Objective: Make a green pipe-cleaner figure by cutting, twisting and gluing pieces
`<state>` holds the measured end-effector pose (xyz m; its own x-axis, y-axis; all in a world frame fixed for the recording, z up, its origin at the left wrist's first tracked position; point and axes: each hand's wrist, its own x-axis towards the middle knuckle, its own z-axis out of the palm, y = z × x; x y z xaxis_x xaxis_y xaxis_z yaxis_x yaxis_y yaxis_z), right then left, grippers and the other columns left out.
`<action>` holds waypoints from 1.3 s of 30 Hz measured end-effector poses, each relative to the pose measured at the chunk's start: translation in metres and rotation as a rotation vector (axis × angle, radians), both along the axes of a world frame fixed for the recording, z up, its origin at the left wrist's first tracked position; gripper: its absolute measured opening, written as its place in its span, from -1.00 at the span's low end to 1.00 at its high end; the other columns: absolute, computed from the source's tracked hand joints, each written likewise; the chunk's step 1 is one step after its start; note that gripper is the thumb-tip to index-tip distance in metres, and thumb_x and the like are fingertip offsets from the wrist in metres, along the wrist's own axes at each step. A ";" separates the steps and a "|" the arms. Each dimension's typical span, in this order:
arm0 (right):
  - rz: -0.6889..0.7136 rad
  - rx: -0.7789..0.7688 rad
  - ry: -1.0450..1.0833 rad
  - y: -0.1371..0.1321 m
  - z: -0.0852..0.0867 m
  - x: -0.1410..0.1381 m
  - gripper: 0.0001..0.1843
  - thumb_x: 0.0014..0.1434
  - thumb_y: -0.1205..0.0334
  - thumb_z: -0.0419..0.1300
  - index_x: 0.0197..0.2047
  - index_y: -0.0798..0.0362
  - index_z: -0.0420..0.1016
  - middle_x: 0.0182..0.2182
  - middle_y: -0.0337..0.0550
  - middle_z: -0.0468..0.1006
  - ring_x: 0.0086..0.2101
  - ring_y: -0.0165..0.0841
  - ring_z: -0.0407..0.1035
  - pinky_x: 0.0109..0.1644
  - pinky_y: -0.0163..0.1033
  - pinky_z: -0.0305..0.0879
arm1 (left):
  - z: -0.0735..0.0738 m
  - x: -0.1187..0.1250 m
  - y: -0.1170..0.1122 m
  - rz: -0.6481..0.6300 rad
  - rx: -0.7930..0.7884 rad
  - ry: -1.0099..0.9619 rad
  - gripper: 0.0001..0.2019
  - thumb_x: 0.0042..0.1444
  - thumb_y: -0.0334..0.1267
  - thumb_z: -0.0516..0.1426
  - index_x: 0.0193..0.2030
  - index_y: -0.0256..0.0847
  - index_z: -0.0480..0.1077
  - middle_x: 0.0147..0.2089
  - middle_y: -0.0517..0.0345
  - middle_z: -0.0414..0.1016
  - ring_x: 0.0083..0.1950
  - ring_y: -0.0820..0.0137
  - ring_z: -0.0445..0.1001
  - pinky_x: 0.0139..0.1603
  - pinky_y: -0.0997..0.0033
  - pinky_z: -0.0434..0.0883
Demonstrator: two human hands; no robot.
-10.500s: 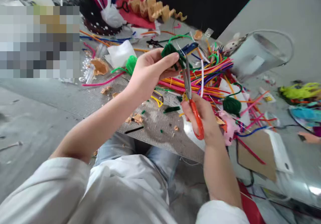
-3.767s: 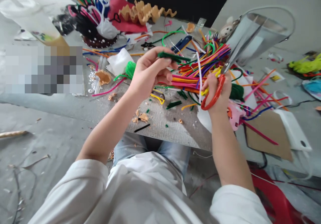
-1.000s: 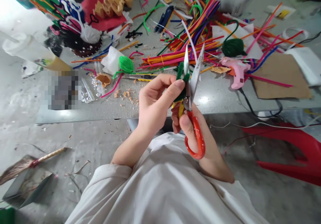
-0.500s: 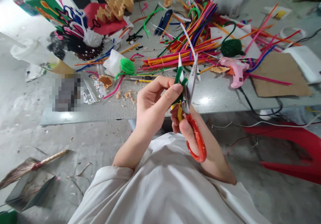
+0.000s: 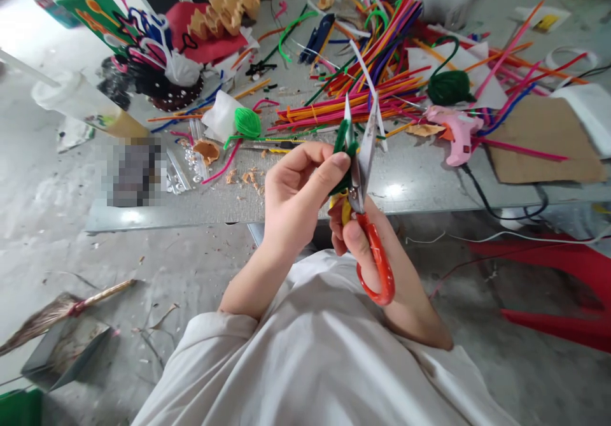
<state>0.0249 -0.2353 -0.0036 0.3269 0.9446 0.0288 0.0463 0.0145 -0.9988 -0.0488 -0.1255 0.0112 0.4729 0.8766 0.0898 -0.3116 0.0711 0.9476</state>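
Observation:
My left hand pinches a dark green pipe cleaner between thumb and fingers. The pipe cleaner is bent, and part of it reaches between the blades. My right hand is closed round the red handles of a pair of scissors, its thumb through the upper loop. The blades point away from me and stand apart. Something yellow shows by the right fingers below the pivot; I cannot tell what it is. Both hands are just over the table's front edge.
Pipe cleaners lie heaped on the table. A pink glue gun with a cord rests on the right, by brown cardboard. A utility knife, a bright green coiled ball and a drink cup are further left.
The whole scene has shifted slightly right in view. Both hands keep their hold, and the scissor blades look slightly closer together.

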 end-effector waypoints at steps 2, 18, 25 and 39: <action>0.022 0.001 0.004 0.001 -0.005 0.002 -0.58 0.36 -0.26 0.05 -0.20 -0.06 0.22 -0.49 -0.31 0.26 -0.51 -0.41 0.18 -0.47 -0.22 0.07 | -0.001 0.000 0.000 0.005 0.000 0.004 -0.72 0.07 -0.04 0.37 -0.37 -0.14 0.42 -0.50 0.28 0.30 -0.57 0.61 0.21 -0.65 0.54 0.17; 0.112 -0.024 0.043 0.005 -0.009 0.012 -0.53 0.31 -0.29 0.11 -0.17 -0.03 0.23 -0.53 -0.37 0.27 -0.57 -0.46 0.18 -0.53 -0.27 0.07 | -0.001 0.001 -0.002 0.055 0.037 0.025 -0.71 0.06 -0.02 0.37 -0.37 -0.14 0.43 -0.43 0.23 0.40 -0.44 0.54 0.38 -0.53 0.54 0.34; 0.103 -0.018 0.010 0.006 -0.011 0.011 -0.55 0.31 -0.27 0.13 -0.18 -0.04 0.23 -0.55 -0.38 0.26 -0.57 -0.46 0.17 -0.53 -0.27 0.06 | 0.000 0.001 -0.003 0.072 0.047 0.028 -0.68 0.04 0.01 0.39 -0.38 -0.14 0.42 -0.45 0.24 0.40 -0.44 0.53 0.39 -0.55 0.52 0.33; 0.083 0.007 0.009 0.005 -0.017 0.006 -0.62 0.34 -0.17 0.15 -0.22 -0.03 0.23 -0.62 -0.42 0.27 -0.63 -0.48 0.18 -0.57 -0.30 0.04 | 0.001 0.000 -0.004 0.050 0.015 0.019 -0.70 0.05 -0.02 0.38 -0.38 -0.13 0.43 -0.48 0.26 0.33 -0.54 0.59 0.20 -0.63 0.51 0.17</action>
